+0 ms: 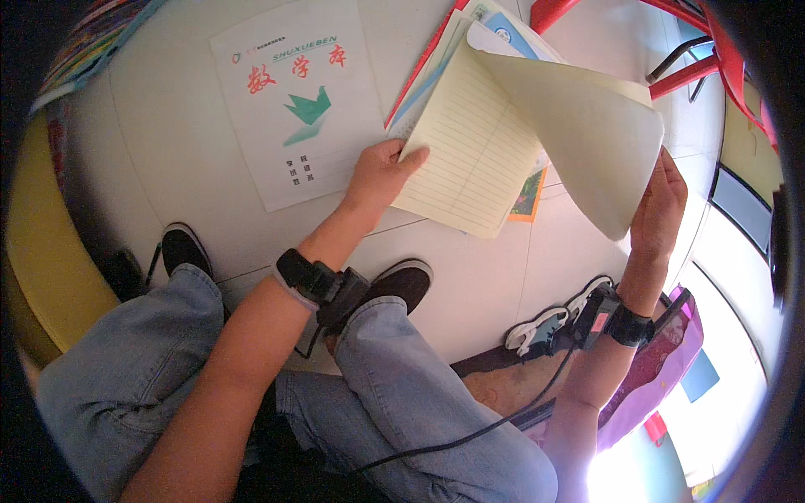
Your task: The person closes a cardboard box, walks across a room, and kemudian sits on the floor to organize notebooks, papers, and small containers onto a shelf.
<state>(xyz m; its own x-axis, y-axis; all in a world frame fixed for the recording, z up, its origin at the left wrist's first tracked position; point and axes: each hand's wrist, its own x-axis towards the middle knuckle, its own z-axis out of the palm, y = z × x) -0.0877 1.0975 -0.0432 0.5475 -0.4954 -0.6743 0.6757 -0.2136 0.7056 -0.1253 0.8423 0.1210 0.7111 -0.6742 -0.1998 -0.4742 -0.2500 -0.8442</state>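
Note:
A lined notebook with cream pages (478, 142) lies open over a small pile of books and papers on the floor. My left hand (381, 180) pinches its left edge, thumb on top of the page. On the other side my right hand (660, 210) holds the outer edge of lifted pages (587, 134), which curl up and across; its fingers are partly hidden behind them. To the left, flat on the tiles, is a white exercise book (289, 109) with red lettering and a green paper-bird picture on its cover.
Beneath the notebook, a blue-and-white booklet (507, 33) and an orange-edged book (528, 197) stick out. Red chair legs (683, 75) stand at the upper right. Sneakers (545, 327) and a purple bag (671, 369) are by my right forearm. A black cable (470, 448) crosses my knee.

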